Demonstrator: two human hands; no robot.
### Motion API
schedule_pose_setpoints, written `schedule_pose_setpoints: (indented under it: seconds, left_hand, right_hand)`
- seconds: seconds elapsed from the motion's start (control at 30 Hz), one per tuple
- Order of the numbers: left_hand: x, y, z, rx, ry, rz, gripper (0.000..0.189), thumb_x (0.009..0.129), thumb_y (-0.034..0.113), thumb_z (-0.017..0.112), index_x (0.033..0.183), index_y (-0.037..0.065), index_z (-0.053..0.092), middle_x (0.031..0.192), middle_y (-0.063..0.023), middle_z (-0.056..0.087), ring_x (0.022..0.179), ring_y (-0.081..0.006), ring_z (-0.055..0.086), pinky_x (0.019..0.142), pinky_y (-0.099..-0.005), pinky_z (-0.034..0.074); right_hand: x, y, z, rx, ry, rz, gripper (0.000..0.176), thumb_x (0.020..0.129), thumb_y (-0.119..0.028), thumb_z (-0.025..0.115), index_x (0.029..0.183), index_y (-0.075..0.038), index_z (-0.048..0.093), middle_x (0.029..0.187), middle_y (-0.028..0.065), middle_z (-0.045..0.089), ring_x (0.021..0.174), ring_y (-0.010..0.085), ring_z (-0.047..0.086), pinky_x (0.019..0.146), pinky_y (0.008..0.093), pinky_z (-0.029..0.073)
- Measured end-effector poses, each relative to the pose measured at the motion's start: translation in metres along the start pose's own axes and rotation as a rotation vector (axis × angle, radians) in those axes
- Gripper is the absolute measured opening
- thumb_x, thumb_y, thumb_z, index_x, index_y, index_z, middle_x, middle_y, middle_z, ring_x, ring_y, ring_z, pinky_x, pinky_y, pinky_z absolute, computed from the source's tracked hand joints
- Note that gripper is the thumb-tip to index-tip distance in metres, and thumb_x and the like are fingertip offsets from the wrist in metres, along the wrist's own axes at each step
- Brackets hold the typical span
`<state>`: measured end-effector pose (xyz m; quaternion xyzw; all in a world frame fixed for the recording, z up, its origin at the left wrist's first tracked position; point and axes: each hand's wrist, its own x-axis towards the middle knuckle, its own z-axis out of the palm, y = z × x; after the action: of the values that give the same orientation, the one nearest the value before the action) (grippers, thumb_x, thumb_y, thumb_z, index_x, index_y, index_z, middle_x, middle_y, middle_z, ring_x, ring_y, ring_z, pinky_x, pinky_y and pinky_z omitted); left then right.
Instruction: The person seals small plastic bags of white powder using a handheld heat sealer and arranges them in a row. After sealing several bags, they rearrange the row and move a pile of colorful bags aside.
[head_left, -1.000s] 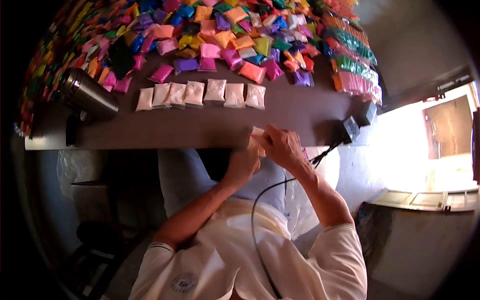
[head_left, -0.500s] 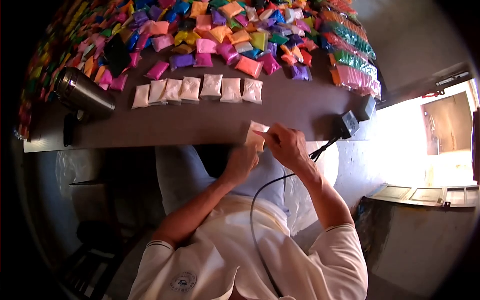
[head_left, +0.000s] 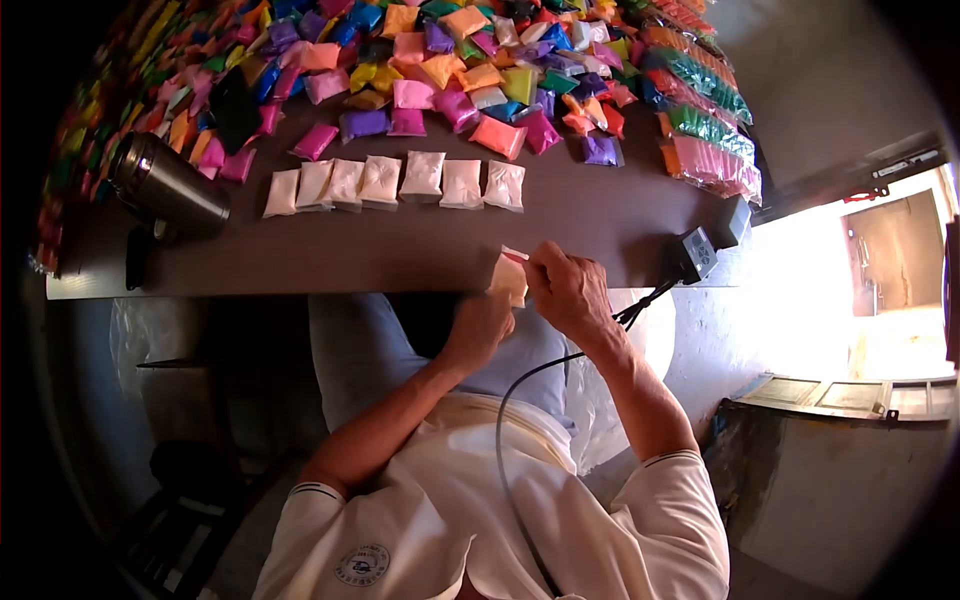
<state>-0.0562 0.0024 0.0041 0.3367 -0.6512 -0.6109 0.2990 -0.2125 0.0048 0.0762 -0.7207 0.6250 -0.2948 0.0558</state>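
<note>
My left hand (head_left: pixel 482 325) grips a small pale packet (head_left: pixel 509 281) by its lower left side, just off the table's front edge. At the packet's upper right, my right hand (head_left: pixel 568 290) is closed round a small pinkish-red item (head_left: pixel 515 256), whose thin end lies over the top of the packet. What that item is, I cannot make out. Beyond my hands, several similar pale packets stand in a row on the brown table (head_left: pixel 350 250), among them one at the right end (head_left: pixel 505 185).
Many coloured packets (head_left: pixel 440 70) cover the back of the table. A steel flask (head_left: pixel 175 185) lies tilted at the left, near a dark object (head_left: pixel 137 260). Black adapters (head_left: pixel 698 254) sit at the right edge, with a cable (head_left: pixel 503 430) running over my lap.
The pinkish-red item has moved up slightly, from the packet's middle towards its top edge, along with my right hand. My left hand stays on the packet.
</note>
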Motion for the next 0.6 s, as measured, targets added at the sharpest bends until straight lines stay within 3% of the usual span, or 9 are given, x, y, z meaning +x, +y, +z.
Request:
schedule_pose_setpoints:
  seconds: [0.07,0.13,0.17,0.23,0.27,0.33,0.43,0.5,0.6]
  left_hand:
    - [-0.006,0.003,0.003,-0.175,0.014,-0.108,0.016,0.087,0.007,0.052,0.071,0.003,0.051,0.054,-0.011,0.051,0.048,-0.0223,0.053,0.047,-0.0326,0.039]
    - [-0.001,0.007,0.005,-0.319,0.046,-0.147,0.064,0.098,0.044,0.038,0.05,0.002,0.04,0.048,-0.0034,0.042,0.047,-0.009,0.039,0.046,-0.0261,0.031]
    - [-0.005,0.003,0.005,-0.319,0.037,-0.154,0.064,0.098,0.044,0.038,0.05,0.002,0.04,0.048,-0.0034,0.042,0.047,-0.009,0.039,0.046,-0.0261,0.031]
    - [0.0,-0.009,0.0,0.007,0.019,0.078,0.064,0.098,0.043,0.039,0.049,0.002,0.04,0.047,-0.0032,0.042,0.046,-0.0093,0.038,0.046,-0.0261,0.031]
    - [0.0,-0.015,0.002,0.004,0.021,0.072,0.064,0.098,0.043,0.039,0.049,0.002,0.04,0.047,-0.0032,0.042,0.046,-0.0093,0.038,0.046,-0.0261,0.031]
    - [0.001,-0.021,0.005,0.019,0.127,0.18,0.063,0.099,0.042,0.039,0.049,0.003,0.04,0.047,-0.003,0.041,0.046,-0.0094,0.038,0.045,-0.0258,0.031]
    - [0.003,-0.025,0.009,-0.056,0.089,0.066,0.064,0.099,0.042,0.038,0.049,0.002,0.039,0.047,-0.0036,0.041,0.047,-0.0093,0.038,0.046,-0.0258,0.031]
    - [0.004,-0.026,0.008,-0.094,0.087,0.067,0.063,0.099,0.041,0.039,0.049,0.002,0.039,0.047,-0.0037,0.041,0.047,-0.0095,0.039,0.046,-0.0262,0.032]
    - [-0.001,-0.014,0.002,-0.077,0.084,0.078,0.062,0.099,0.041,0.04,0.049,0.003,0.039,0.047,-0.0037,0.04,0.047,-0.01,0.039,0.046,-0.0266,0.033]
  right_hand:
    - [-0.008,0.016,0.016,0.049,0.009,0.007,0.008,0.08,-0.012,0.059,0.079,-0.006,0.053,0.065,0.0152,0.058,0.06,0.0367,0.058,0.052,0.0455,0.044]
    - [0.005,0.02,0.005,0.016,0.001,-0.03,0.008,0.08,-0.012,0.06,0.078,-0.007,0.054,0.065,0.0145,0.058,0.059,0.0357,0.058,0.052,0.0448,0.045]
    - [0.003,0.017,-0.001,-0.011,-0.017,-0.045,0.008,0.08,-0.012,0.06,0.078,-0.007,0.055,0.065,0.0139,0.059,0.058,0.0347,0.059,0.051,0.0441,0.046]
    - [0.015,-0.001,-0.025,0.026,0.079,0.063,0.008,0.08,-0.013,0.061,0.077,-0.008,0.055,0.065,0.0134,0.059,0.058,0.0343,0.06,0.051,0.0435,0.046]
    - [0.013,-0.008,-0.031,0.072,0.162,0.187,0.009,0.08,-0.014,0.061,0.076,-0.008,0.056,0.065,0.013,0.059,0.058,0.034,0.06,0.051,0.0429,0.046]
    - [0.005,-0.009,-0.024,0.088,0.137,0.149,0.009,0.08,-0.014,0.062,0.076,-0.008,0.056,0.065,0.0127,0.06,0.058,0.0339,0.06,0.051,0.0427,0.046]
    - [0.0,0.004,0.009,-0.1,0.061,-0.063,0.011,0.078,-0.015,0.063,0.077,-0.007,0.056,0.064,0.0131,0.059,0.059,0.0349,0.06,0.052,0.0433,0.046]
    - [-0.001,0.009,0.003,-0.025,-0.049,0.081,0.01,0.078,-0.013,0.061,0.077,-0.006,0.055,0.063,0.0133,0.059,0.058,0.0352,0.06,0.053,0.043,0.046]
    - [0.008,-0.002,-0.017,0.068,0.037,0.197,0.008,0.079,-0.011,0.06,0.077,-0.006,0.055,0.062,0.0133,0.059,0.058,0.0351,0.06,0.053,0.0423,0.047]
